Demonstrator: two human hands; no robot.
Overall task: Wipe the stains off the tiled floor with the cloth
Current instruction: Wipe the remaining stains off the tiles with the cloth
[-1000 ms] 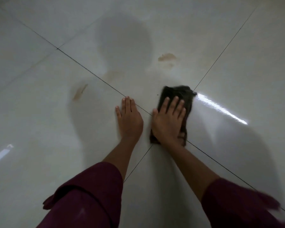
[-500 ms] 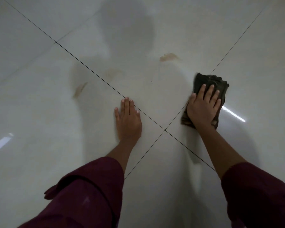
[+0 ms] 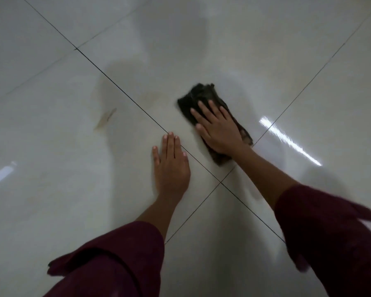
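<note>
A dark folded cloth [image 3: 201, 93] lies flat on the glossy white tiled floor [image 3: 51, 189]. My right hand [image 3: 217, 129] presses down on the cloth with fingers spread, covering its middle. My left hand [image 3: 171, 166] rests flat on the tile beside a dark grout line, fingers together, holding nothing. A brown streak stain [image 3: 105, 118] sits to the left of both hands. A fainter tan smear [image 3: 151, 96] lies just left of the cloth, across the grout line from the streak.
Dark grout lines cross at a joint [image 3: 220, 182] just right of my left wrist. Bright light reflections [image 3: 289, 140] streak the tile at right, and another reflection [image 3: 2, 173] shows at left. My maroon sleeves fill the lower frame.
My right hand has swept the cloth from the right tile back leftwards and farther away, over the spot where a brown stain showed before. My left hand has stayed planted.
</note>
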